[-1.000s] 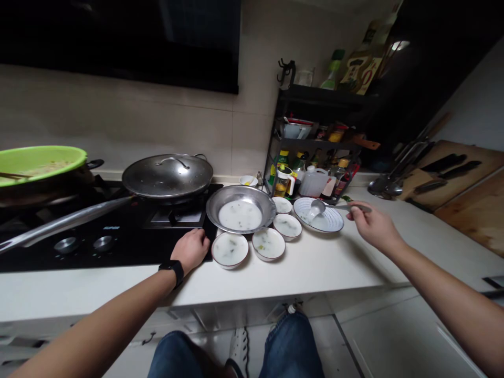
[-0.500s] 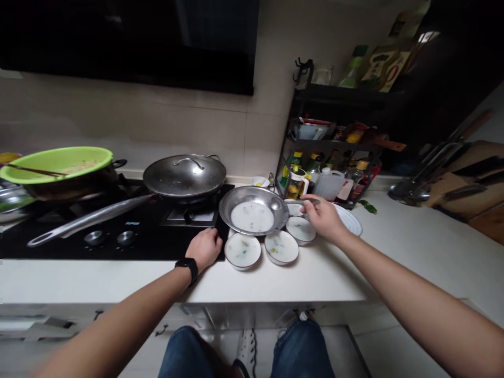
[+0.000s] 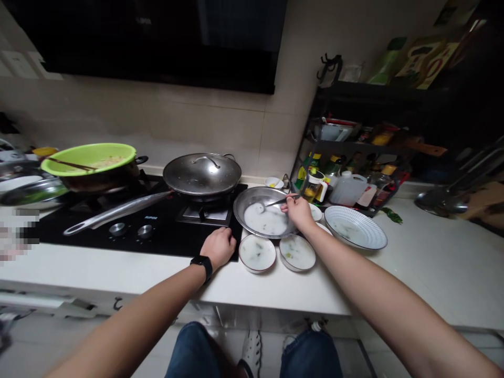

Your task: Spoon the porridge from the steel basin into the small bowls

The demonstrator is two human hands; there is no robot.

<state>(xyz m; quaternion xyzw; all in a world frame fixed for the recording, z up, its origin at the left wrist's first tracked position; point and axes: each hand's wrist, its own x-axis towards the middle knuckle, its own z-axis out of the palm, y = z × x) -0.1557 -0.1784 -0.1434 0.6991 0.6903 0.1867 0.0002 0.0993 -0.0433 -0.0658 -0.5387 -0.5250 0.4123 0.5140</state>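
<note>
The fingers of the right hand [image 3: 297, 211] are clamped on the handle of a ladle [image 3: 276, 201]; the hand covers part of that handle. The ladle's head lies to the left of the fingertips, in the pale liquid of the metal basin [image 3: 240, 206], its underside sunk from sight. The hand and wrist also hide the basin's right rim and most of one small bowl [image 3: 324, 228]; another small bowl [image 3: 316, 212] shows only in part behind them.

The left hand [image 3: 217, 248] rests at the cooktop's front right corner, its fingers curled under; whether they close on anything I cannot tell.

Between the basin and the counter's front edge stand the front left bowl [image 3: 257, 253] and the front right bowl [image 3: 297, 253], both holding pale liquid with dark bits. A bare strip of counter [image 3: 275, 289] runs from them to that edge. Right of the basin sits a patterned plate [image 3: 372, 231], with a wide open stretch of counter beyond it.

Along the cooktop's right side is a lidded wok [image 3: 200, 178], its long handle reaching toward the front edge. Farther left, a green basin [image 3: 98, 157] sits over a dark pot; the rack [image 3: 354, 144] behind the plate is dim, its labels unreadable.
</note>
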